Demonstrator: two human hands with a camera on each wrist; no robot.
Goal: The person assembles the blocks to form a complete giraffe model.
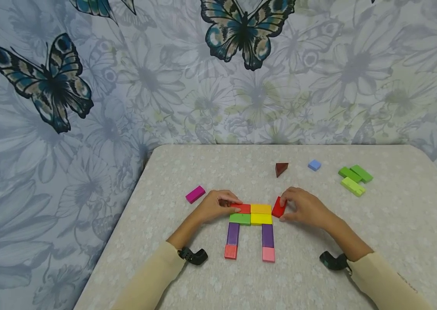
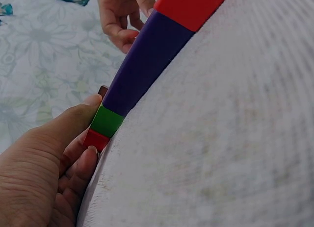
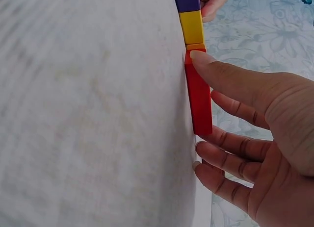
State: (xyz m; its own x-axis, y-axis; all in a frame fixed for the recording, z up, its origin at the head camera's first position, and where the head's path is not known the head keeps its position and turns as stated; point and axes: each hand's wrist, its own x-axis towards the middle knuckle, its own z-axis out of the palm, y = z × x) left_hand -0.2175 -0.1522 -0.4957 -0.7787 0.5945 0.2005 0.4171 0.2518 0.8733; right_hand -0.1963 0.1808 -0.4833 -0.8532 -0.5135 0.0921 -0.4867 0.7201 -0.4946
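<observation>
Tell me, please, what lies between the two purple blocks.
In the head view, the stretch between the left purple block and the right purple block is bare: only pale table surface shows.

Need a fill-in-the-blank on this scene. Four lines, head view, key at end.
1. The right hand holds a slanted block coloured ____.
2. The near end of the right-hand purple block meets an end block coloured ____.
3. The lone block between the brown triangular block and the green cluster is ____.
4. That green cluster contains ____ blocks.

Missing words: red; pink; blue; three.
</observation>
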